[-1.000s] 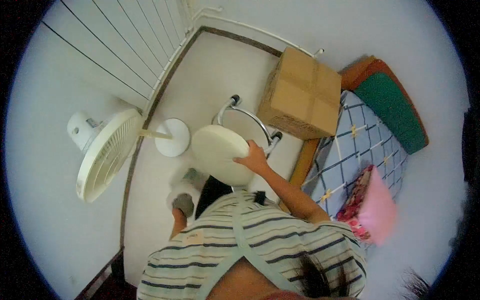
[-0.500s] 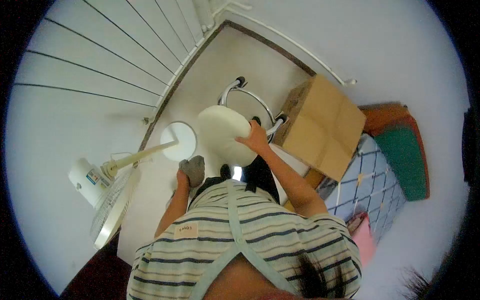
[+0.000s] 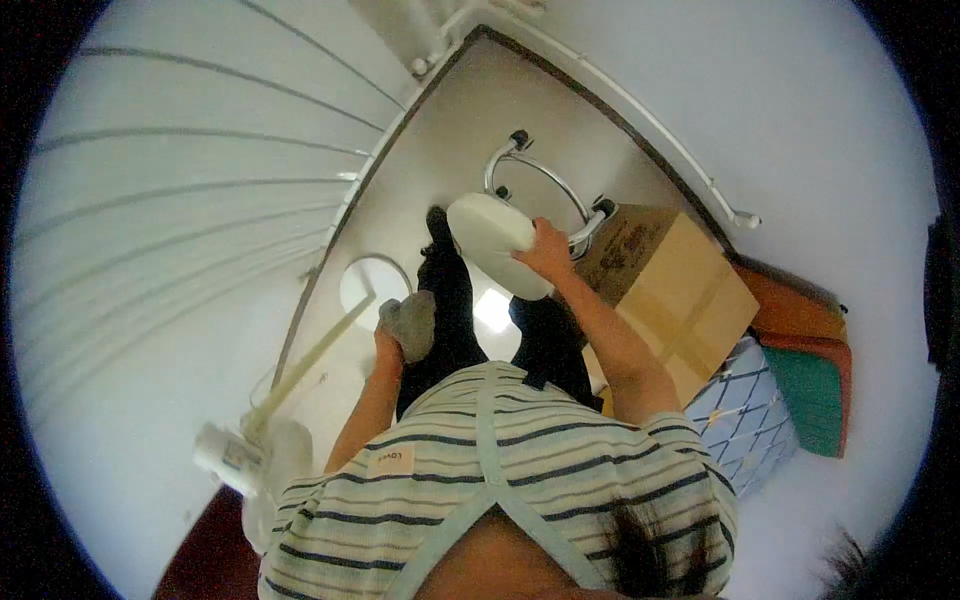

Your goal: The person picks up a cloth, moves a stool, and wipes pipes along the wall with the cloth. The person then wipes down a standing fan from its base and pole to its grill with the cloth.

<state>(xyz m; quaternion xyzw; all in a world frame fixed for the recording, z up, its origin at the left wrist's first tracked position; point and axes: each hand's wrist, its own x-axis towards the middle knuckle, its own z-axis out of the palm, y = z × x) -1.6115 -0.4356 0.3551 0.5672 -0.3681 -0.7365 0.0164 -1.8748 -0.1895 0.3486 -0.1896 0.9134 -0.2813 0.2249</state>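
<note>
A grey cloth (image 3: 408, 325) is bunched up in my left hand (image 3: 388, 347), whose fingers are mostly hidden behind it. My right hand (image 3: 545, 250) grips the right edge of a round cream stool seat (image 3: 495, 240), with the thumb on top. The seat is tilted. Beyond it show the stool's curved chrome legs (image 3: 548, 172) with black feet on the floor. My legs in black trousers are below the seat, one foot reaching forward to its left.
A white fan (image 3: 240, 455) with a long pole and round base (image 3: 375, 290) stands at the left, beside a white radiator (image 3: 190, 160). At the right are a cardboard box (image 3: 690, 300), a blue checked mattress (image 3: 745, 420) and a green and brown panel (image 3: 808, 390). Pipes run along the wall.
The view has turned and moved forward. The stool is now closer to the box, still held by my right hand. My left hand has come up from low down with the cloth.
</note>
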